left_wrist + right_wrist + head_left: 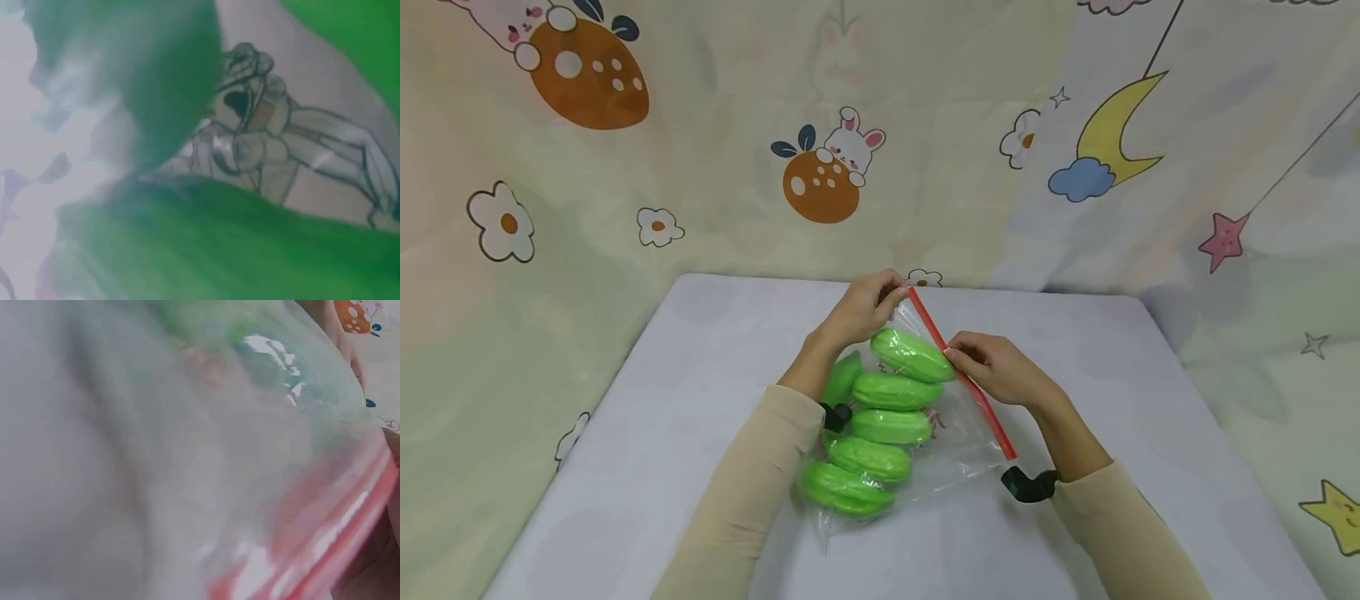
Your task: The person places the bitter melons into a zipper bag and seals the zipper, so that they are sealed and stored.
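A clear plastic bag (pixel 958 442) with a red strip (pixel 988 412) along its opening edge lies tilted over the white table. Several bright green, elongated, ribbed pieces (pixel 891 427) are stacked in a row inside it. My left hand (pixel 868 307) pinches the bag's far corner, right at the strip's upper end. Near the middle of the strip, my right hand (pixel 996 367) pinches it between thumb and fingers. Close up in the left wrist view are green pieces (pixel 187 237) and a line drawing. Blurred plastic and the red strip (pixel 337 531) fill much of the right wrist view.
The white table (pixel 722 325) extends around the bag, its far edge just beyond my left hand. Behind it hangs a pale cloth (pixel 722 167) printed with rabbits, flowers, stars and a moon. A black wrist camera (pixel 1028 483) sits beside the strip's lower end.
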`<state>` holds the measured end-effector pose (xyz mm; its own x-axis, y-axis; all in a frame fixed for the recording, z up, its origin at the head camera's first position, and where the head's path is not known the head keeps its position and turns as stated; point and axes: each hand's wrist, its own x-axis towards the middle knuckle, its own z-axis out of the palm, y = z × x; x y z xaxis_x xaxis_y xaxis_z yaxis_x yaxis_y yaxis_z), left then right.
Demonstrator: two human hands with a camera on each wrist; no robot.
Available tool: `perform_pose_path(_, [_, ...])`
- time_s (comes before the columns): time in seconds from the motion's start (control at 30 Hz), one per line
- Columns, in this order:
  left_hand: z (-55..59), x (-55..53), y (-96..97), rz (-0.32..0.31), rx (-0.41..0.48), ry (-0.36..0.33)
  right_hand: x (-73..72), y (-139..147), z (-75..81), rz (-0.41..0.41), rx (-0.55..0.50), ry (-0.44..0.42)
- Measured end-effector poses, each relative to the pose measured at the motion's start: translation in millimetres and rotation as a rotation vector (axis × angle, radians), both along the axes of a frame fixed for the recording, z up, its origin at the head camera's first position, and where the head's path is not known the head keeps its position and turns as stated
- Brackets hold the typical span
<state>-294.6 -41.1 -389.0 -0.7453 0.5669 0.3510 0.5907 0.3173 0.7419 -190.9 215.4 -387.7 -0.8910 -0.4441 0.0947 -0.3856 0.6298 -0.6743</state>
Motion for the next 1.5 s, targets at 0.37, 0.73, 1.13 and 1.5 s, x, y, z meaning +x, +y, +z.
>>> perform_pose_path(0.37, [-3.6,-7.8,-24.3,0.100,0.002,-0.031,36.6,25.5,-22.8,0.040,0.007,-0.052])
perform_pose_path(0.73, [-7.0,-10.4,-35.4,0.116,-0.046,-0.069,68.1,53.9,-45.2,0.015,-0.026,-0.114])
perform_pose_path(1.13, [-9.8,0.8,-31.6,0.014,-0.194,-0.220,62.2,62.5,-58.8,-0.094,-0.080,-0.182])
perform_pose_path(1.5, [-8.2,10.5,-35.7,-0.003,-0.207,-0.197,52.6,69.3,-58.6,-0.123,-0.060,-0.173])
